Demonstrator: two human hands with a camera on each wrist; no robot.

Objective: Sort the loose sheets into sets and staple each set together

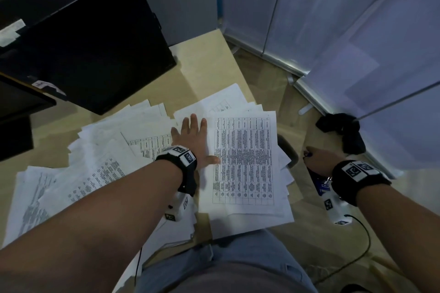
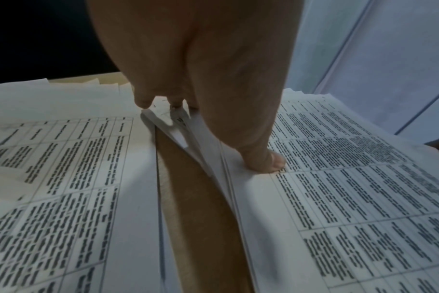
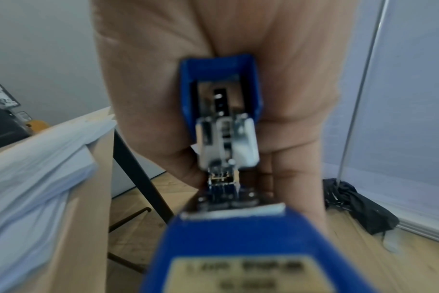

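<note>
A sheet stack (image 1: 245, 164) is pressed flat by the left hand (image 1: 192, 140) (fingers straight); the blue stapler (image 3: 226, 123) is gripped by the right hand (image 1: 319, 162), so 1 set likely needs stapling next.

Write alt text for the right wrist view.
The right hand grips a blue stapler, seen end-on and blurred, off the desk's edge. White sheets lie on the desk at left; a black cloth lies on the floor.
</note>
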